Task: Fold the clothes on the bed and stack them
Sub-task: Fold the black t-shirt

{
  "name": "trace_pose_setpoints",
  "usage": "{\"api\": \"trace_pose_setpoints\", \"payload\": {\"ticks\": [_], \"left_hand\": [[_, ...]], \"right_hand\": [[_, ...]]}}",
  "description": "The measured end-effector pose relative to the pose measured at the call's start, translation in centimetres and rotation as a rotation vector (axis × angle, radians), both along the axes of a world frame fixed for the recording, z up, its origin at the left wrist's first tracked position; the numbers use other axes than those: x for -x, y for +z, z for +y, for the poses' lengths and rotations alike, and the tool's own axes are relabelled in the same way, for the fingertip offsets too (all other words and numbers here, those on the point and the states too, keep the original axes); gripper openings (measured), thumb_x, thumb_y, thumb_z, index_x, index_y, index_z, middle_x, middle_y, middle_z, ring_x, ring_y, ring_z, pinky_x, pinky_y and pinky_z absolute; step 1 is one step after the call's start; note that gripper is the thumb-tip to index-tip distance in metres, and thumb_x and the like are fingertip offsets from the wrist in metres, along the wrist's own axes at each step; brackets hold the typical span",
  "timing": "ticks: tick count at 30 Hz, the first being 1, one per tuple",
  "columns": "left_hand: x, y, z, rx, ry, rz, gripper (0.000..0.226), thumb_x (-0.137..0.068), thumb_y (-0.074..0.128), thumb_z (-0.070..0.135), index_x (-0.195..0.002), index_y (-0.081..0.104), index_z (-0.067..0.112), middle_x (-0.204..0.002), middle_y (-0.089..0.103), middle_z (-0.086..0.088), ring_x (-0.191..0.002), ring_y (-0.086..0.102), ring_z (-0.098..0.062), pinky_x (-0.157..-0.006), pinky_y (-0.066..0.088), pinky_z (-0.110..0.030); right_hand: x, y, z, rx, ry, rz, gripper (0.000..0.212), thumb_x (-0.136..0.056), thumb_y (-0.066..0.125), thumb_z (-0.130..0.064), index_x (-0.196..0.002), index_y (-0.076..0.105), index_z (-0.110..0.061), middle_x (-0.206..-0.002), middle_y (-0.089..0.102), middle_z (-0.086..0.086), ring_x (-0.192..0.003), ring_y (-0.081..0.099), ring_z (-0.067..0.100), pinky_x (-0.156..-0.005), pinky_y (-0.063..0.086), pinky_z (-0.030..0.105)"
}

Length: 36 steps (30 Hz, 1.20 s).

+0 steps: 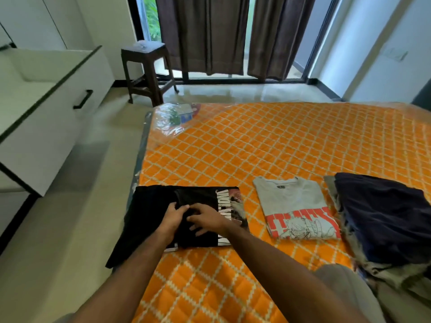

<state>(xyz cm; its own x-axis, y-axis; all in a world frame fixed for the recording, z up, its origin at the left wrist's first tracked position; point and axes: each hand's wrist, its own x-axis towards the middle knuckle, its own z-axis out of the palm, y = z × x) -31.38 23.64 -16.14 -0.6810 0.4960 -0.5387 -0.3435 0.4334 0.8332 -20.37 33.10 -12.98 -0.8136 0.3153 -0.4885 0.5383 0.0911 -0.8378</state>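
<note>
I have both hands on the black tee [161,213], which lies part-folded at the bed's [268,145] left edge, one soft flap hanging over it. My left hand [173,217] curls its fingers into a fold of the cloth; my right hand [206,219] lies flat with fingers spread, pressing it. A grey printed tee [296,206], folded into a neat rectangle, sits just right. Rumpled navy cloth [382,215] is heaped by the right edge. The quilted orange cover is glossy with plastic.

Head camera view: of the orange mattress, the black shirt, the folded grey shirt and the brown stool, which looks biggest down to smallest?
1. Orange mattress
2. Black shirt
3. Folded grey shirt; brown stool looks similar, but stands farther away, so unranked.
</note>
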Motion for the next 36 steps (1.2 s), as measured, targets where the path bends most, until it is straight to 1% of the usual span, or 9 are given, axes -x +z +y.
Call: {"api": "trace_pose_setpoints", "payload": {"ticks": [5,9,13,17,22,26,29,33,36], "left_hand": [[0.2,-0.4,-1.8,-0.013,-0.118,0.37,0.072,-0.087,0.056,-0.011,-0.148,0.037,0.023,-0.133,0.049,-0.002,-0.121,0.05,-0.016,-0.103,0.048,-0.037],[0.2,-0.4,-1.3,-0.009,-0.14,0.602,0.074,-0.08,0.046,-0.019,-0.14,0.052,0.024,-0.135,0.048,-0.004,-0.126,0.047,-0.018,-0.11,0.039,-0.029],[0.4,-0.4,-0.6,0.113,-0.261,0.646,0.063,-0.088,0.051,-0.013,-0.145,0.049,0.014,-0.14,0.04,-0.008,-0.132,0.042,-0.021,-0.105,0.03,-0.017],[2.1,-0.7,-0.4,0.139,-0.376,0.4,0.066,-0.089,0.071,0.009,-0.148,0.044,0.025,-0.145,0.037,-0.01,-0.134,0.044,-0.027,-0.108,0.043,-0.034],[3.6,-0.7,-0.2,0.093,-0.449,0.627,0.078,-0.089,0.069,0.005,-0.155,0.033,0.025,-0.158,0.023,-0.004,-0.144,0.03,-0.021,-0.115,0.035,-0.034],[2.1,-1.3,-0.6,0.577,-0.418,0.742,0.082,-0.093,0.064,0.031,-0.157,0.018,0.01,-0.164,0.007,-0.008,-0.143,0.03,-0.032,-0.109,0.039,-0.047],[0.5,-1.4,-0.5,0.665,-0.487,1.12,0.086,-0.094,0.058,0.045,-0.159,0.01,0.016,-0.166,-0.002,-0.009,-0.146,0.024,-0.031,-0.108,0.036,-0.05],[-1.0,-2.8,-0.2,0.525,-0.976,1.274,0.078,-0.099,0.046,0.044,-0.159,-0.002,0.032,-0.167,-0.014,0.0,-0.154,0.001,-0.024,-0.121,0.013,-0.053],[-1.8,-3.3,0.4,0.555,-0.977,1.104,0.069,-0.104,0.035,0.044,-0.159,-0.007,0.033,-0.167,-0.013,0.0,-0.154,-0.009,-0.025,-0.122,-0.002,-0.051]], "right_hand": [[-3.6,-2.2,4.2,-0.329,-0.242,-0.024,0.031,-0.092,0.058,-0.018,-0.122,0.059,-0.012,-0.108,0.061,0.007,-0.095,0.062,0.024,-0.077,0.053,0.037],[-6.7,-3.9,7.5,-0.701,-0.345,-0.305,0.056,-0.091,0.057,-0.043,-0.134,0.046,-0.011,-0.134,0.045,0.012,-0.124,0.045,0.035,-0.101,0.044,0.045],[-7.2,-5.2,8.4,-0.293,-0.463,-0.268,0.074,-0.088,0.064,-0.046,-0.144,0.034,-0.007,-0.142,0.05,0.016,-0.122,0.055,0.033,-0.098,0.051,0.048],[-6.6,-5.7,8.7,-0.161,-0.505,-0.227,0.075,-0.088,0.067,-0.046,-0.144,0.035,-0.008,-0.138,0.054,0.014,-0.118,0.059,0.031,-0.092,0.053,0.042],[-6.8,-6.4,9.7,-0.115,-0.51,-0.193,0.043,-0.09,0.071,-0.035,-0.12,0.057,-0.008,-0.115,0.068,0.012,-0.1,0.068,0.027,-0.09,0.058,0.048],[-7.0,-6.7,10.0,-0.173,-0.42,-0.232,0.037,-0.089,0.073,-0.025,-0.117,0.053,-0.012,-0.117,0.065,0.013,-0.104,0.066,0.029,-0.091,0.057,0.051],[-6.9,-6.4,9.7,-0.125,-0.43,-0.203,0.046,-0.091,0.07,-0.032,-0.127,0.05,-0.011,-0.122,0.064,0.012,-0.106,0.065,0.028,-0.092,0.057,0.049],[-7.2,-5.0,9.0,0.037,-0.52,-0.05,0.04,-0.099,0.061,-0.027,-0.132,0.049,-0.007,-0.119,0.065,0.007,-0.099,0.067,0.017,-0.074,0.058,0.029],[-7.1,-2.9,9.1,0.081,-0.551,0.106,0.016,-0.104,0.054,-0.014,-0.119,0.057,-0.009,-0.107,0.067,0.0,-0.09,0.066,0.009,-0.065,0.052,0.015]]}}
